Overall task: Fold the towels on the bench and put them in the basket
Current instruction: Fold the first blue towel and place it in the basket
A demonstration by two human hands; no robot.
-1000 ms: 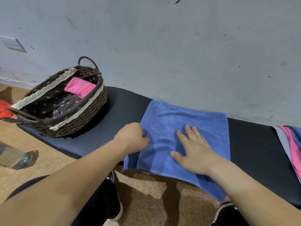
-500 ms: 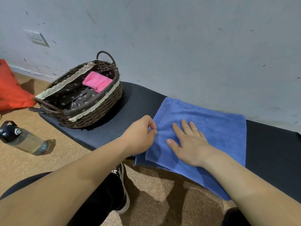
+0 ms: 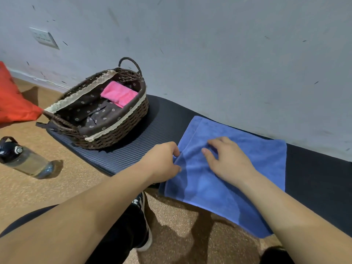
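A blue towel (image 3: 247,168), folded over once, lies on the dark padded bench (image 3: 152,134) with its near edge hanging off the front. My left hand (image 3: 162,161) pinches the towel's left edge between thumb and fingers. My right hand (image 3: 226,159) rests on the towel's middle with its fingers curled, bunching the cloth. A brown wicker basket (image 3: 114,138) with a lace-trimmed lining stands at the bench's left end, and a folded pink towel (image 3: 119,93) lies inside it at the back.
A grey wall (image 3: 209,54) runs right behind the bench. On the cork floor to the left lie a water bottle (image 3: 24,161) and a red bag (image 3: 13,100). My dark-trousered leg and shoe (image 3: 142,216) are below the bench's front edge.
My right hand's fingers have gone from flat on the towel to curled, gathering the cloth. My left hand stays at the towel's left edge. The view has shifted left.
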